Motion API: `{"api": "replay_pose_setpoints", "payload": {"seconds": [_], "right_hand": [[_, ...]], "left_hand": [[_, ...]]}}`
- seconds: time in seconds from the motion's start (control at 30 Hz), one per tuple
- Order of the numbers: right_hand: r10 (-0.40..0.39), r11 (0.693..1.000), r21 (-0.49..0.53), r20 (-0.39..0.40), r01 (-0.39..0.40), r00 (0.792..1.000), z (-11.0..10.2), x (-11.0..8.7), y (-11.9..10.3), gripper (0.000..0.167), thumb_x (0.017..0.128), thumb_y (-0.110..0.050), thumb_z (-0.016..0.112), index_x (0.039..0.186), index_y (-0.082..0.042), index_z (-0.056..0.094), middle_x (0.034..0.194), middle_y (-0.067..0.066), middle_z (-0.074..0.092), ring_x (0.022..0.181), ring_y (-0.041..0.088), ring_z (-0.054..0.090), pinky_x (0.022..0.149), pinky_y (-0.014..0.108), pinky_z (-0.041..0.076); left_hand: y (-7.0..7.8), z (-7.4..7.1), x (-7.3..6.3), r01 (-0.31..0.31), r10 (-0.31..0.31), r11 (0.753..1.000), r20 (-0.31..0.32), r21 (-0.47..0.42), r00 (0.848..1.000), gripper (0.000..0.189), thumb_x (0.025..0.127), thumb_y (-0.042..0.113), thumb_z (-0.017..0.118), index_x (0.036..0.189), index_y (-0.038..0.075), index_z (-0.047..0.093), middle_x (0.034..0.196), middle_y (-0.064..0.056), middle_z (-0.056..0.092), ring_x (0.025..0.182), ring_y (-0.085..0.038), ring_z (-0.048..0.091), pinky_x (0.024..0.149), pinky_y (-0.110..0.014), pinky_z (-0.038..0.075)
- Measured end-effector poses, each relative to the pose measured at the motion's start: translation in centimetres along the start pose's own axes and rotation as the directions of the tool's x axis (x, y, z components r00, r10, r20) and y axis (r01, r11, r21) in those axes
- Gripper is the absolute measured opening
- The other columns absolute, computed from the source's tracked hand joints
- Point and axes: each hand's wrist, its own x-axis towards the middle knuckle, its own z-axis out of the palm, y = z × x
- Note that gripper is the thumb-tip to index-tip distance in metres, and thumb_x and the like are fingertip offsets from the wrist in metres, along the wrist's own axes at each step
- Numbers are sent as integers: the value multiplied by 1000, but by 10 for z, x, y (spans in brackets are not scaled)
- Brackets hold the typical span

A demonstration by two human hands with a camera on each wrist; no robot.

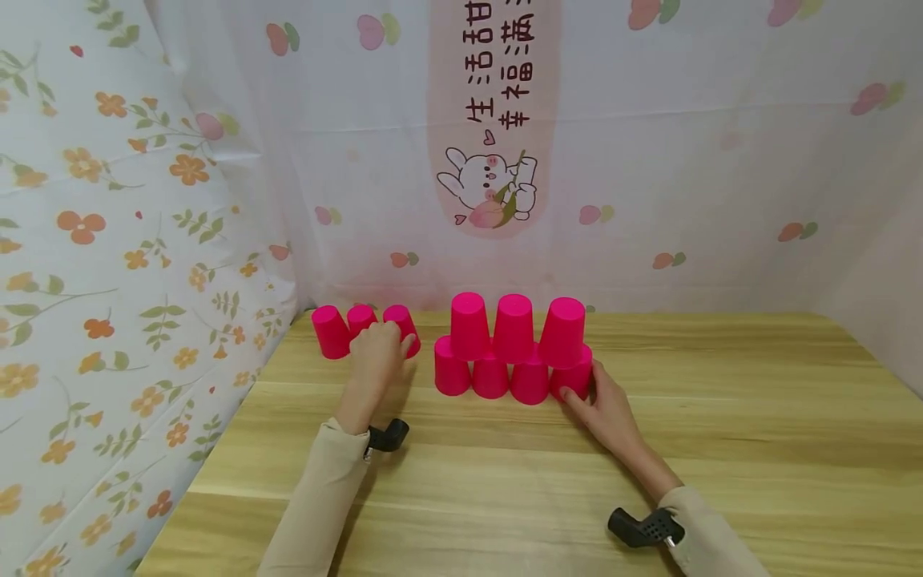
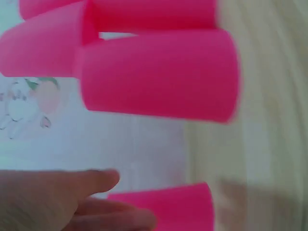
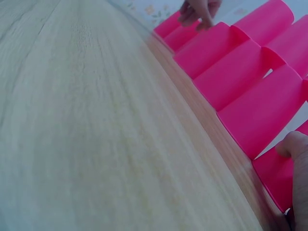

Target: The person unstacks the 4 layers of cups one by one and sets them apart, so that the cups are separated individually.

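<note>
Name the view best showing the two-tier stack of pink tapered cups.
The head view: the two-tier stack of pink tapered cups stands wholly in frame, three over four, the right hand covering part of one. The left wrist shows only part, cropped above; the right wrist shows it aslant, cropped at right.

1. You are in a draped indoor corner (image 1: 288,240), but cannot tell whether it belongs to a home or a studio
2. Across the upper middle you face a pale hanging cloth (image 1: 346,104) with a printed rabbit (image 1: 477,179) and Chinese lettering (image 1: 479,60)
3. On the left a flower-print cloth (image 1: 108,280) hangs beside you
4. A wood-grain table (image 1: 490,497) spreads across the lower frame
</note>
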Motion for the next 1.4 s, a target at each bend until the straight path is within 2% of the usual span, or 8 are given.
{"api": "replay_pose_setpoints", "payload": {"seconds": [0.27,0.43,0.63,0.8,0.9,1.07,1.23,1.4], "right_hand": [[6,1000,5,4,-6,1000,-1,-1,0,53,84,-18,67,127,2,43,107,14,59,87,22,54,72,37,46],[8,1000,5,-2,-8,1000,0,0,0,53,84,-19,67,127,2,43,107,14,59,88,22,55,73,38,46],[-15,1000,14,-3,15,1000,2,0,2,54,84,-17,67,128,3,43,109,16,59,92,24,56,76,40,48],[-20,1000,11,-4,20,1000,3,-2,3,55,84,-17,67,128,4,43,110,16,59,91,24,56,76,40,48],[-15,1000,7,-12,15,1000,2,-2,1,56,83,-17,68,128,4,42,111,16,59,92,25,57,77,42,48],[-13,1000,19,5,12,1000,5,-2,-1,57,84,-19,67,129,4,42,112,17,59,96,27,57,79,44,48],[-24,1000,9,-13,24,1000,5,-3,1,56,83,-16,68,128,5,43,110,17,59,93,26,58,77,44,48],[-24,1000,1,-13,24,1000,1,-1,1,55,83,-15,68,127,5,43,110,18,59,93,26,57,77,44,48]], "left_hand": [[3,8,2,-42,65,994,237,-103,969,21,86,27,65,94,8,62,69,-6,57,66,-31,60,51,-42,48],[2,12,0,-45,73,992,246,-117,967,31,87,28,63,110,8,61,70,-8,57,69,-32,60,53,-43,48],[-2,10,0,-19,62,989,286,-148,956,23,87,28,63,93,6,58,63,-6,52,61,-27,56,50,-40,46],[0,7,1,-76,136,970,257,-230,957,39,88,30,62,117,4,60,67,-7,57,62,-25,57,48,-36,46],[5,2,3,-86,159,907,145,-412,977,33,89,25,61,113,2,63,54,-4,51,46,-16,47,38,-25,34],[15,-12,2,-148,50,677,-156,-721,987,20,91,16,60,96,-2,68,42,3,30,36,-6,23,36,-21,16],[31,-8,-1,-262,71,659,-289,-705,955,22,88,19,64,100,1,67,61,-1,51,52,-11,42,46,-26,36],[45,1,0,-296,131,624,-277,-723,952,45,82,24,69,119,1,57,108,-11,56,92,-27,53,76,-41,47]]}}
